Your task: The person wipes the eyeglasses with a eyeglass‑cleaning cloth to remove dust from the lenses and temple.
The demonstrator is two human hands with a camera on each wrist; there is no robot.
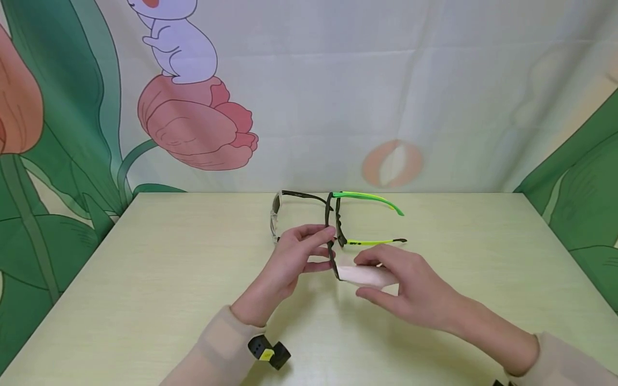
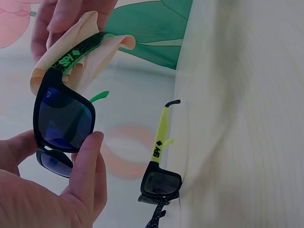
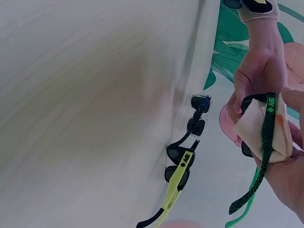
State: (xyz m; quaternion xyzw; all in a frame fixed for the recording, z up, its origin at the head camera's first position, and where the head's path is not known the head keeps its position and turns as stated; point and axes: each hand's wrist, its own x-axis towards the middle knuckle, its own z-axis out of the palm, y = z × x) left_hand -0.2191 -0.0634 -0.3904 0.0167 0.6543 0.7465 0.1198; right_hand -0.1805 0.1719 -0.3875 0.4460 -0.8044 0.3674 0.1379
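Observation:
My left hand [image 1: 294, 254] grips the front of black-framed sunglasses [image 2: 64, 118] with dark bluish lenses and green arms, holding them raised off the table. In the left wrist view its thumb and fingers pinch the lens rim. A pale cream cloth [image 1: 364, 275] is held by my right hand [image 1: 417, 287], folded about the nearer patterned arm of these glasses. The right wrist view shows the cloth [image 3: 251, 128] behind that arm [image 3: 267, 142], between the fingers. Part of the cloth is hidden by the right hand in the head view.
Behind the hands, sunglasses with yellow arms [image 1: 359, 243] stand on the table [image 1: 169, 268]. Left of them are clear-framed sunglasses [image 1: 274, 217] with dark speckled arms. A printed curtain [image 1: 309, 107] hangs at the table's back edge.

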